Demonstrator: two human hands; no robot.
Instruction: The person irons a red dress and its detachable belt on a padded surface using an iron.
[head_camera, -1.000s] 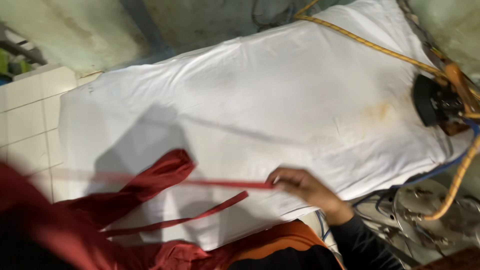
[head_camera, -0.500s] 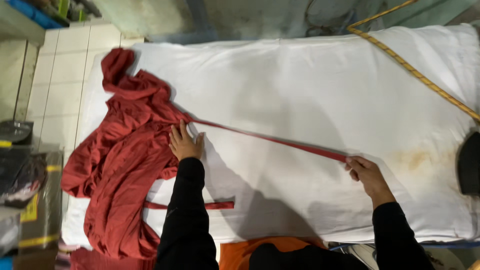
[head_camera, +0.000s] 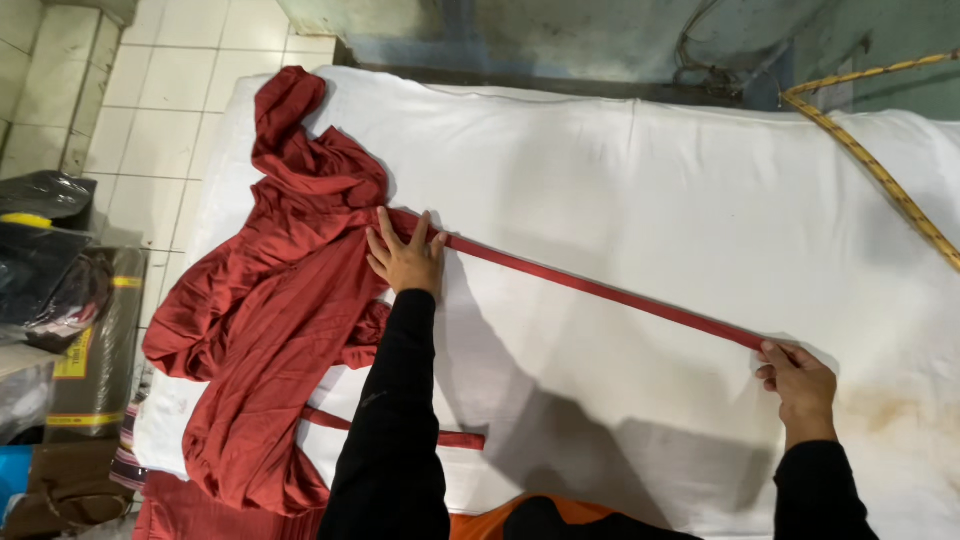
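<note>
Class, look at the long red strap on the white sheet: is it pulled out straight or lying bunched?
Pulled out straight. The red strap runs in one line between the left hand, pressing it flat, and the right hand at its end.

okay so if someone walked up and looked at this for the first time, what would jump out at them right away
Most striking is the red garment, crumpled at the left end of the white padded table. Its long red strap is stretched across the cloth: the left hand lies flat on it near the garment, and the right hand pins its far end. A yellow braided cord crosses the table's top right corner.
</note>
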